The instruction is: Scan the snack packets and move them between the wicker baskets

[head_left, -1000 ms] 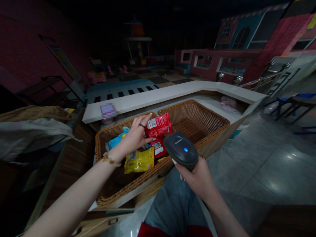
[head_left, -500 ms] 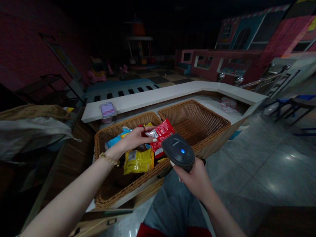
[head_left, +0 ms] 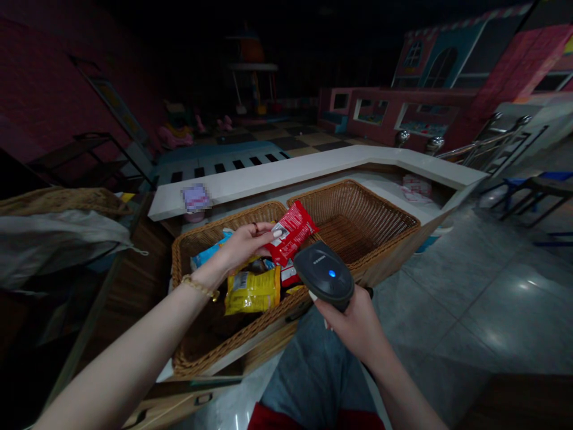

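My left hand (head_left: 244, 245) pinches a red snack packet (head_left: 292, 232) and holds it above the left wicker basket (head_left: 197, 352), near the gap between the two baskets. My right hand (head_left: 353, 325) grips a black barcode scanner (head_left: 324, 273) with a blue light on top, just below and right of the packet. In the left basket lie a yellow packet (head_left: 252, 289), a blue packet (head_left: 206, 254) and another red packet (head_left: 290, 273). The right wicker basket (head_left: 394, 209) shows only its woven bottom.
Both baskets stand on a low counter behind a white L-shaped ledge (head_left: 313, 167). A grey cloth (head_left: 58, 239) lies on the left. My knee in blue trousers (head_left: 313, 370) is below the scanner. Tiled floor spreads to the right; a dim play area lies beyond.
My left hand has lowered the red packet from upright and then shifted it rightwards, tilted, toward the right basket. The scanner has stayed almost still.
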